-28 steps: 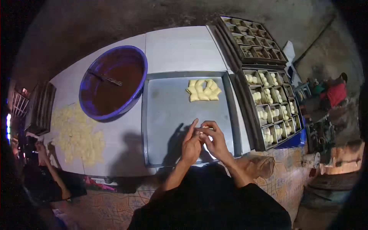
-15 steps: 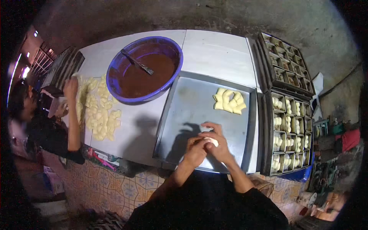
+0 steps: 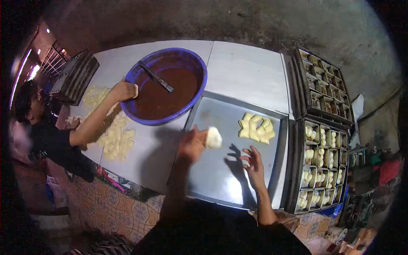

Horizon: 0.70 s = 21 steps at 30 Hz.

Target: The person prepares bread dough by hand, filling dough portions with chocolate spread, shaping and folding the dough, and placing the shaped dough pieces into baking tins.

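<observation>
A pale, rounded piece of dough point(image 3: 213, 138) is at the fingers of my left hand point(image 3: 193, 144), which grips it above the left part of a large metal tray point(image 3: 212, 178). My right hand point(image 3: 255, 165) hangs over the tray's right side. Its fingers are apart and hold nothing, and its shadow falls on the tray. Farther back in the tray lies a cluster of shaped yellowish dough pieces point(image 3: 257, 128), apart from both hands.
A blue basin point(image 3: 204, 80) holds brown filling and a dark stick point(image 3: 156, 77). At left, a co-worker's hand point(image 3: 123, 91) holds a pale dough piece by its rim, above many loose dough pieces point(image 3: 115, 142). Divided baking moulds point(image 3: 319, 168) stand at right, some filled with dough.
My hands were together around the dough and have parted: the left carries it leftward, the right is opened to the right. The co-worker's hand has moved from the loose dough to the basin.
</observation>
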Tool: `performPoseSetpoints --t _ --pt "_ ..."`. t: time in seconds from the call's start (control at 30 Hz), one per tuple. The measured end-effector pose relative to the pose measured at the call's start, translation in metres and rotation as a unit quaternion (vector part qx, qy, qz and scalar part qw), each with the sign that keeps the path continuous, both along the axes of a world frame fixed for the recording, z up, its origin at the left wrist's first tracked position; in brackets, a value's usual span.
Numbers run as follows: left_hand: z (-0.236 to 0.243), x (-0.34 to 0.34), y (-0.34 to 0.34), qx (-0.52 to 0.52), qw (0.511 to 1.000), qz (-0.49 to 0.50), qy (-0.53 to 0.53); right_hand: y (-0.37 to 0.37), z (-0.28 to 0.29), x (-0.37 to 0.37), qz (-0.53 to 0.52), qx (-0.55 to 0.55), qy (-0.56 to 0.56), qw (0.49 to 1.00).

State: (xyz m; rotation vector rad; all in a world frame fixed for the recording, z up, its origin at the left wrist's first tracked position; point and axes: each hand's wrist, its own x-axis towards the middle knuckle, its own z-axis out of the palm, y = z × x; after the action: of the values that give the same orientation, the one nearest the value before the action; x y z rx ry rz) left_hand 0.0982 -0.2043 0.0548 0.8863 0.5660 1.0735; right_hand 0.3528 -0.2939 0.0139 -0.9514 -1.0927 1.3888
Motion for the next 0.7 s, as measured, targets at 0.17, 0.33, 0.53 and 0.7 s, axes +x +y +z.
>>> performPoseSetpoints --t 0.17,0.33,0.53,0.7 --pt "0.022 -0.064 0.146 0.027 0.893 0.229 0.386 -0.001 -0.03 0.006 -0.058 -0.056 -0.022 0.996" --pt "-0.033 -0.111 0.204 -0.137 0.813 -0.035 0.564 0.01 -0.047 -0.019 -0.049 -0.071 -0.022 0.996" --pt "-0.002 -0.072 0.15 0.024 0.796 0.146 0.587 0.018 -0.027 -0.031 -0.029 -0.075 -0.011 0.997" --pt "0.019 -0.009 0.035 -0.186 0.973 -0.132 0.043 0.036 -0.014 -0.059 0.019 -0.222 0.309 0.925"
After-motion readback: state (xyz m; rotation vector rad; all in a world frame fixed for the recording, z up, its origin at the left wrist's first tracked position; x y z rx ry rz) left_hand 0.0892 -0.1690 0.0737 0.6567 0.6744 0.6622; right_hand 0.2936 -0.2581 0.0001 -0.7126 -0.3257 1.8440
